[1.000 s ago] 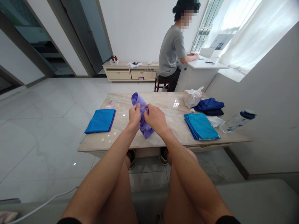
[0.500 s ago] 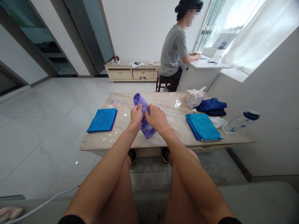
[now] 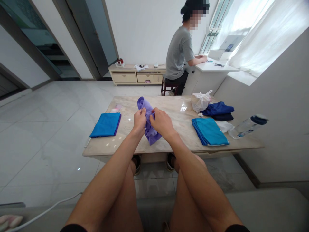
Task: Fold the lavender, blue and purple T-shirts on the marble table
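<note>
A crumpled purple cloth [image 3: 151,136] is held between both hands just over the middle of the table [image 3: 130,141]. My left hand [image 3: 140,120] is closed on its left side, thumb on top. From the right, my right hand [image 3: 162,120] grips the same cloth with bent fingers; its fingertips are partly hidden in the folds. A rolled or bunched end of the cloth sticks up beyond my left hand, and a loose end hangs toward me. On the left lies a folded blue cloth [image 3: 105,124] with a purple layer beneath it.
At right are folded turquoise cloths [image 3: 211,130], dark blue cloths [image 3: 218,109], a white plastic bag [image 3: 201,101] and a tilted clear bottle [image 3: 247,127]. Behind the table a person [image 3: 180,51] sits at a white desk [image 3: 212,66]. A low cabinet [image 3: 124,77] lines the wall.
My left hand has shifted very slightly left, and the purple cloth spreads a little between the hands. Both hands keep their hold.
</note>
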Demonstrator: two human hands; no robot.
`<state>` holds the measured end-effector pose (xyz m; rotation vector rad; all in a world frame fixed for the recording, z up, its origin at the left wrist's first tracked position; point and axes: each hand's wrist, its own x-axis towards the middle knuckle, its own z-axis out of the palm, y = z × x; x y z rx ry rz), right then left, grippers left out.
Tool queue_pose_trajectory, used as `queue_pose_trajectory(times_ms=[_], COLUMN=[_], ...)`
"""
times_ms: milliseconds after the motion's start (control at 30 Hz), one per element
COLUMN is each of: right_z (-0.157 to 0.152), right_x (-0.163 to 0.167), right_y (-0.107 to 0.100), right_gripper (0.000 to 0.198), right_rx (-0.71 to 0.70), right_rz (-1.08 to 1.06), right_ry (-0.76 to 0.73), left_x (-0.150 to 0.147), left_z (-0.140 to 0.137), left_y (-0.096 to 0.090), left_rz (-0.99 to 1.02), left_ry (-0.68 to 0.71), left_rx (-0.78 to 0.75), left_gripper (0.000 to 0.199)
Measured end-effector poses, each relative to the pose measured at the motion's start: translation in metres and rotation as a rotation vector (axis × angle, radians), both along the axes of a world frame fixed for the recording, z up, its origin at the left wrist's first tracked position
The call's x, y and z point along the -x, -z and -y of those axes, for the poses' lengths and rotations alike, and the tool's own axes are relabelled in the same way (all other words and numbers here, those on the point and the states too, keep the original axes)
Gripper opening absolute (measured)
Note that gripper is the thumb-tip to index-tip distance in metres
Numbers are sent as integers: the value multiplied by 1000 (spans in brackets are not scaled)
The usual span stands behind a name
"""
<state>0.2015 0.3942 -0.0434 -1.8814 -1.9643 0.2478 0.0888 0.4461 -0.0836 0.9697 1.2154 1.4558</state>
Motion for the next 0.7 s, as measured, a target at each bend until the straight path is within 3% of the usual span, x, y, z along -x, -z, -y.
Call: queue_pose_trajectory(times_ms=[433,600,700], right_z=[1,-7,-12], right_x=[-2,-10,-12], right_y=[1,4,8], right_gripper=[33,28,37], right_rx=[18,-20,-33], right_rz=[-25,-80,-127], right_ry=[-17,-51,-24], left_x=[2,2,1], left_z=[-3,-4,-2], left_y=[5,4,1], left_rz=[-16,-2,10], left_ry=[30,25,52], left_rx=[3,17,-51], left_gripper=[44,36,27])
